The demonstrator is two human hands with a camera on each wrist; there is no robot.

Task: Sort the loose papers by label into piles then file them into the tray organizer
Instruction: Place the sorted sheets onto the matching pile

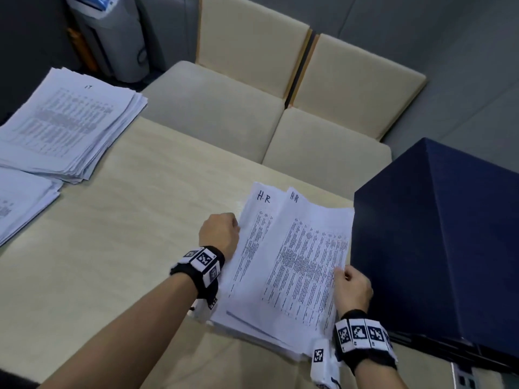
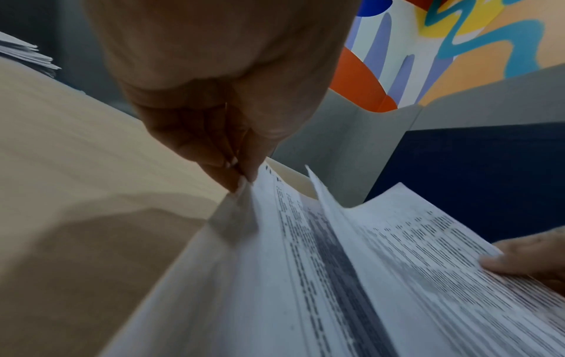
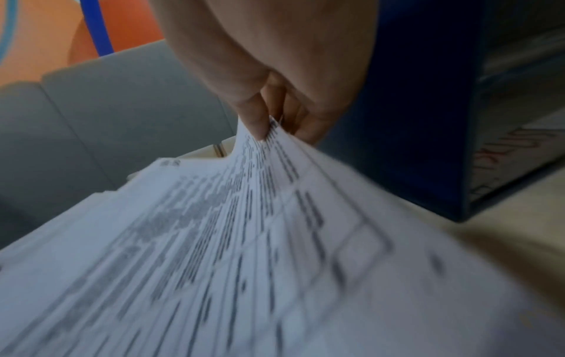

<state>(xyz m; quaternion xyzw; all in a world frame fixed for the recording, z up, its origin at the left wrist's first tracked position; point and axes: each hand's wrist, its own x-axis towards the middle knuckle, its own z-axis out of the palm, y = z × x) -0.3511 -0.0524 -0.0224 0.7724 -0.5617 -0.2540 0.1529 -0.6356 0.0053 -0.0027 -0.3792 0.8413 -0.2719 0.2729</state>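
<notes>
Pale wooden table (image 1: 134, 209). At right, tall dark blue tray organizer (image 1: 438, 242). Far left, white printed paper pile marked "IT" (image 1: 67, 124). Near centre, just beside the organizer, white printed paper stack marked "H.R" (image 1: 283, 265), top sheets lifted. Left hand (image 1: 220, 234) pinching its left edge; right hand (image 1: 352, 287) pinching the right edge of the top sheet.

Left hand (image 1: 219, 234), right hand (image 1: 354, 287): both pinching.
</notes>
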